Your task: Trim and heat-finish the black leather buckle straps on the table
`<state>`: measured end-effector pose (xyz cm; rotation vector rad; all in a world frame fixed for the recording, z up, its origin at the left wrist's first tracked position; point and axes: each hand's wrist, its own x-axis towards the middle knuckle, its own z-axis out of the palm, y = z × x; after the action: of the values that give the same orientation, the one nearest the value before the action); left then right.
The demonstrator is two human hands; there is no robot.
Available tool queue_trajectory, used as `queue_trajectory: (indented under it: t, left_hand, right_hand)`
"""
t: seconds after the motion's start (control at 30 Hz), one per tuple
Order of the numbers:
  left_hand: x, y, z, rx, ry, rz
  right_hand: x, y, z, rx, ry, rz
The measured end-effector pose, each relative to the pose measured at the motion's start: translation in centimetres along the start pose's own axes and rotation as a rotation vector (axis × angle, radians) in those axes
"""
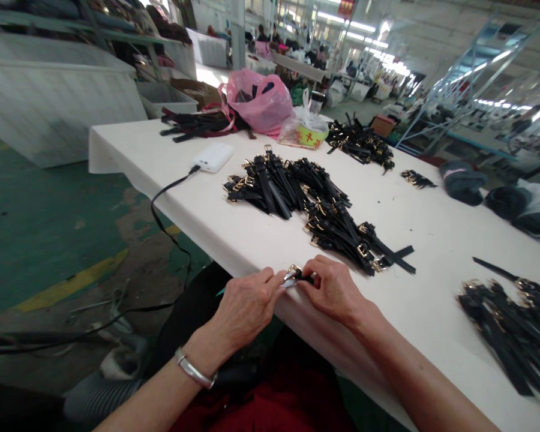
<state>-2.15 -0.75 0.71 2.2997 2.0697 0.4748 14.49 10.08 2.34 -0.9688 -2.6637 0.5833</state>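
At the near edge of the white table (432, 228), my left hand (245, 306) and my right hand (333, 291) meet around one short black strap with a gold buckle (297, 275). Both hands pinch it, fingers closed, the left on the buckle end and the right on the strap end. A silver bangle sits on my left wrist. Just beyond my hands lies a large heap of black straps with gold buckles (306, 204).
Another pile of straps (513, 324) lies at the right, and a further pile (360, 141) at the back. A white power bank (213, 157) with a black cable lies at the left. A pink plastic bag (261, 99) stands behind. Other people work far back.
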Motion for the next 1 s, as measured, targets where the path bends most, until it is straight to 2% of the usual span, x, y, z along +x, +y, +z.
queue_trajectory:
  t: [0.37,0.53,0.7,0.8,1.0]
  left_hand:
    - [-0.4,-0.3,0.7,0.010,0.033,0.045]
    - [-0.6,-0.6,0.9,0.017,0.042,0.075]
    - [-0.4,-0.5,1.0,0.009,0.066,0.098]
    - [-0.1,-0.4,1.0,0.007,0.055,0.085]
    - [0.2,0.0,1.0,-0.012,0.009,0.034]
  right_hand:
    - [1.1,-0.9,-1.0,-0.138,-0.092,0.020]
    - [1.4,-0.5,-1.1,-0.002,-0.105,0.145]
    - [1.1,0.5,-0.1,0.229,-0.102,0.297]
    - [0.8,0.9,0.5,0.304,-0.043,0.268]
    - [0.4,0.8,1.1,0.315,0.035,0.184]
